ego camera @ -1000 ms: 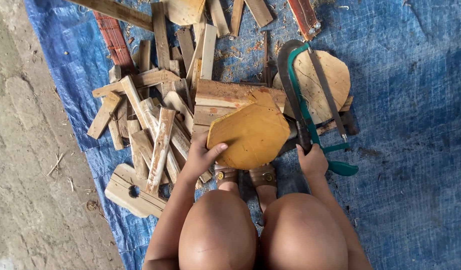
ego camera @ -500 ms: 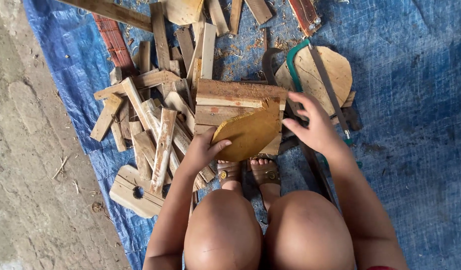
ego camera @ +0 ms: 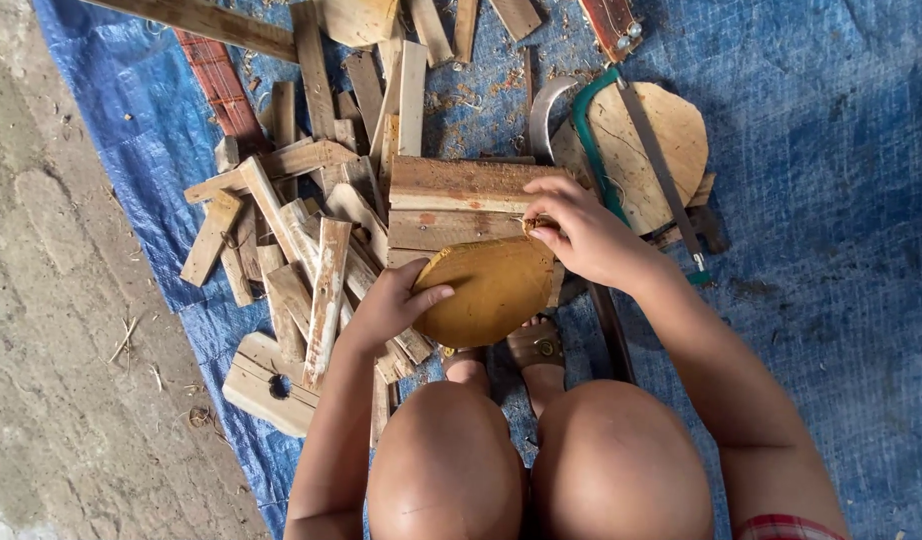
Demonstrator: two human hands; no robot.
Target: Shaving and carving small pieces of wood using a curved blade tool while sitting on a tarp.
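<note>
Squatting person, head view looking down past both knees. Rounded yellow-brown wooden piece (ego camera: 491, 290) sits tilted on the near edge of a stacked wooden block (ego camera: 461, 200), just ahead of the sandalled feet (ego camera: 536, 345). Left hand (ego camera: 396, 305) at the piece's left rim: grip partly closed, thumb lying across the top face, fingers under the edge, so it steadies it. Right hand (ego camera: 586, 235) at the upper-right end, where the piece narrows toward a point: fingertips pinched tight on the rim or on sth small there; cannot tell which. Long axis of the piece runs lower-left to upper-right, i.e. from left grip toward right grip; hands hold opposite ends, both touching. Green-framed hacksaw (ego camera: 631, 150) lies on a round wooden disc (ego camera: 661, 140) just beyond the right hand, apart from it; right hand is the nearer one. Loose wood offcuts (ego camera: 301, 240) piled left of the block, all on blue tarp (ego camera: 821, 200).
</note>
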